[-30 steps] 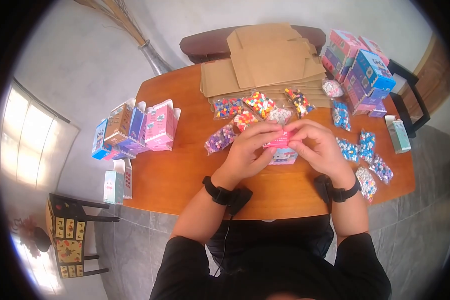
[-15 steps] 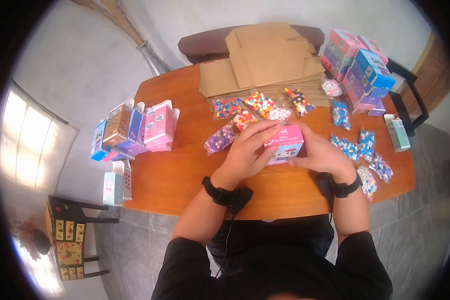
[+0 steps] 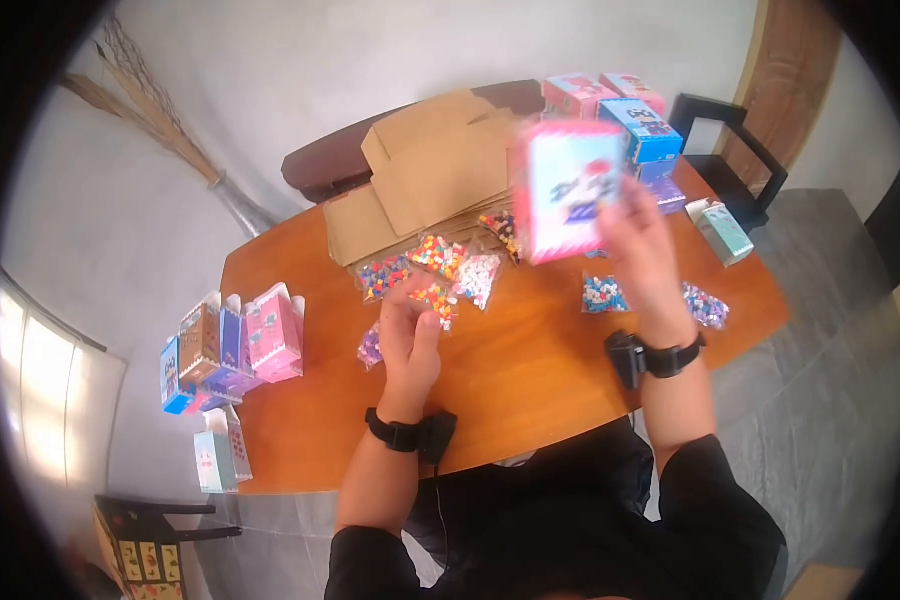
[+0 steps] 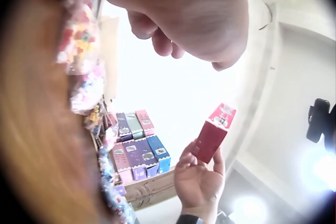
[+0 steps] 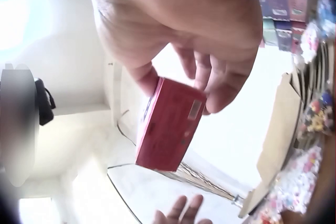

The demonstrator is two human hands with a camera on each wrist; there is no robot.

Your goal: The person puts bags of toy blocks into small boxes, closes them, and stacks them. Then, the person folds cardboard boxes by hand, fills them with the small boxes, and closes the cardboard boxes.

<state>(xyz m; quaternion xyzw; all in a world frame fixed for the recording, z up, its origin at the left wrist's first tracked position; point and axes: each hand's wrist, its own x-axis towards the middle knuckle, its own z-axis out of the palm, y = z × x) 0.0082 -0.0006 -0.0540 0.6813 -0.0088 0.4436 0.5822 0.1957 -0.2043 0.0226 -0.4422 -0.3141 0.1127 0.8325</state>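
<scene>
A small pink box (image 3: pixel 573 195) with a cartoon picture on its front is raised above the table, blurred in the head view. My right hand (image 3: pixel 645 255) grips it at the lower right, thumb on one side and fingers on the other, as the right wrist view shows. There the box (image 5: pixel 170 127) turns a plain deep-pink side with a small label. My left hand (image 3: pixel 410 340) holds nothing; its fingers bend loosely over a clear bag of orange and yellow beads (image 3: pixel 436 302). A bag of white beads (image 3: pixel 477 280) lies just right of it.
Flat brown cardboard (image 3: pixel 450 165) is stacked at the back. Printed boxes (image 3: pixel 652 130) are piled at the back right, with a mint box (image 3: pixel 722 232) near the right edge. More opened boxes (image 3: pixel 273 335) stand at the left. Blue-and-white bead bags (image 3: pixel 605 293) lie at the right.
My right hand has lifted the pink box up and away from the left hand, turning its picture side toward the head camera. The left hand has let go, and the head view has shifted.
</scene>
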